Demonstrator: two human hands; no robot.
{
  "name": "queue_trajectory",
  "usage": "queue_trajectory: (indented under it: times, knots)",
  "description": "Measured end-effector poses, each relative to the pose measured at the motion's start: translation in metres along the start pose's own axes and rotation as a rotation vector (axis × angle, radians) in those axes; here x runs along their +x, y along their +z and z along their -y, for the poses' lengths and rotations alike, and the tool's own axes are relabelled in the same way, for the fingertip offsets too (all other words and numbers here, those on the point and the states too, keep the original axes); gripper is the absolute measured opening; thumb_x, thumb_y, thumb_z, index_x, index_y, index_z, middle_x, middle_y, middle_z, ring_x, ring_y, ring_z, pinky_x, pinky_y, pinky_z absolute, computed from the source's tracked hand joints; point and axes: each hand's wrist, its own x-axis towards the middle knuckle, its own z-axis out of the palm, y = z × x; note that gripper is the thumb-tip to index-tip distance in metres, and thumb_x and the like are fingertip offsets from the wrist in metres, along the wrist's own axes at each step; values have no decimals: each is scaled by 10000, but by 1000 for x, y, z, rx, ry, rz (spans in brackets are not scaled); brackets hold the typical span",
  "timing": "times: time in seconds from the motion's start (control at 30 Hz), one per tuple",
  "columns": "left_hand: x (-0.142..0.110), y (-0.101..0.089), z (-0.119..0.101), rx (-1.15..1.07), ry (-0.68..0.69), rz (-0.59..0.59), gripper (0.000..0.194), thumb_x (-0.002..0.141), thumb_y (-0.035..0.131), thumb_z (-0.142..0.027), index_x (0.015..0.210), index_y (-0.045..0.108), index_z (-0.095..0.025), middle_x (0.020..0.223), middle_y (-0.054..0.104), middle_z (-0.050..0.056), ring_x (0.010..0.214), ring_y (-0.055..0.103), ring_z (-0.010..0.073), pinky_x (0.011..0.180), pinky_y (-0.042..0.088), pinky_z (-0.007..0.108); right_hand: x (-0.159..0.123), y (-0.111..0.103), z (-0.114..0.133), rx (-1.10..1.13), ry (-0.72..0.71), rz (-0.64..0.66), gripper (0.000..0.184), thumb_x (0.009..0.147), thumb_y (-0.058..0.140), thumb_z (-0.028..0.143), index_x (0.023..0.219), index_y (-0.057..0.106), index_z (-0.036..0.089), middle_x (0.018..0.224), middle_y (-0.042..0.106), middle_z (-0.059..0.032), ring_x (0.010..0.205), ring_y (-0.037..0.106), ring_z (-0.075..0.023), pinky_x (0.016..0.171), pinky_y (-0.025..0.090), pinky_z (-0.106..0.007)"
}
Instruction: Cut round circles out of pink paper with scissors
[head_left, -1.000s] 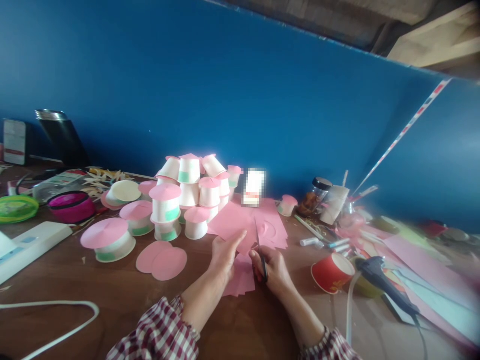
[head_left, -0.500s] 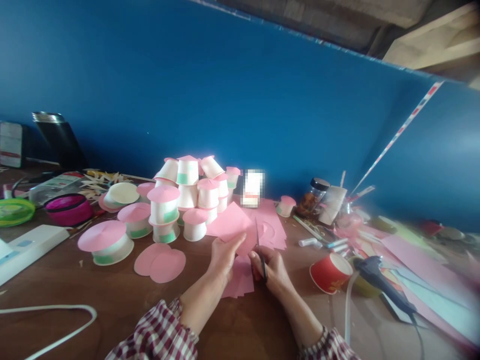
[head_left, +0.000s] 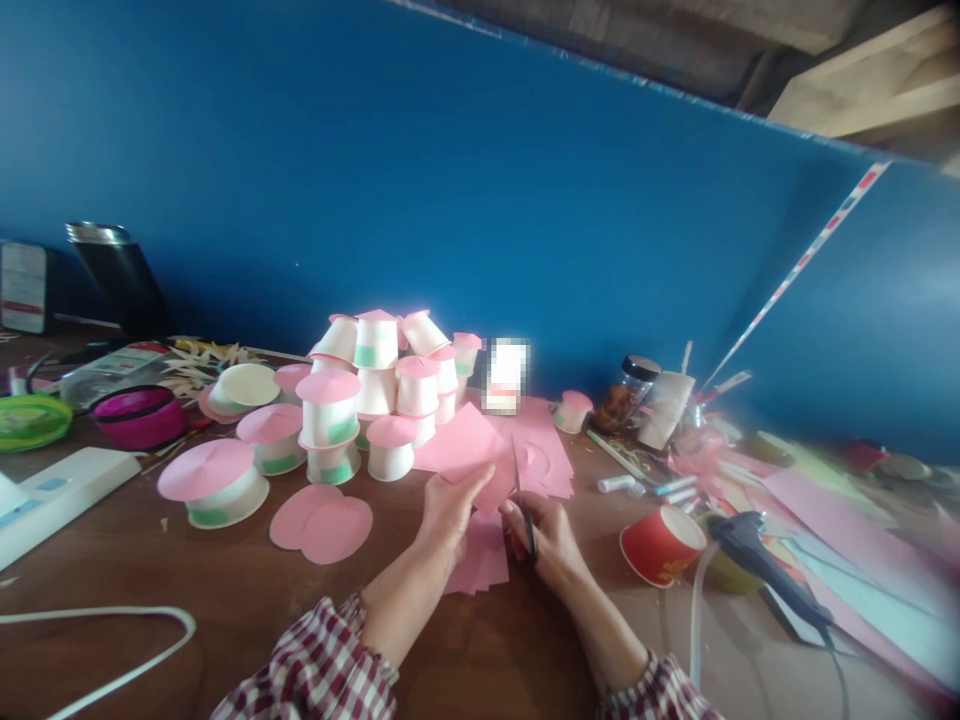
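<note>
My left hand (head_left: 448, 511) pinches a sheet of pink paper (head_left: 466, 452) and holds it up over the wooden table (head_left: 225, 580). My right hand (head_left: 546, 538) is closed round the handles of dark scissors (head_left: 520, 492), whose blades point up into the sheet's right edge. More pink sheets (head_left: 480, 565) lie flat under both hands. Two cut pink paper discs (head_left: 322, 518) rest on the table just left of my left hand.
A pile of white paper cups with pink tops (head_left: 375, 385) stands behind the hands. A red paper cup (head_left: 661, 545) lies on its side at right, beside a glue gun (head_left: 765, 565) with its cable. Pens, a jar (head_left: 626, 395) and coloured sheets crowd the right; a white power strip (head_left: 52, 492) and bowls sit left.
The hands, paper and scissors keep almost the same pose. The pink sheet has shifted slightly in my left hand. The view has wobbled a little.
</note>
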Motion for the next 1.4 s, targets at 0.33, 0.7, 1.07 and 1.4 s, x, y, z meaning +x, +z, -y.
queue_trajectory:
  times: [0.33,0.7,1.07,1.4]
  knots:
    - [11,-8,14,-34,34,36,383,545,805,-363,788,686,-92,695,683,97,584,625,193,521,476,281,1,-1,-6,-35,-4,-9,373,776,616,488,631,556,149,411,462,55,342,422,-83,362,310,-186]
    - [6,-4,7,-30,34,-65,403,503,825,-367,759,651,-109,554,609,14,450,514,111,396,351,210,1,0,-7,-38,16,-10,334,776,621,461,670,584,147,399,449,66,332,407,-78,357,305,-184]
    - [-1,2,-2,62,12,-69,314,516,809,-347,660,670,-104,529,619,46,466,555,159,414,386,246,0,0,-2,1,31,-5,341,760,631,477,719,602,140,409,465,60,358,420,-89,379,323,-195]
    - [-5,5,-6,21,6,-35,289,525,805,-315,672,687,-96,594,662,76,524,596,179,460,438,261,-1,-2,-5,-43,3,-9,363,775,615,483,638,572,149,420,474,50,360,429,-86,380,311,-191]
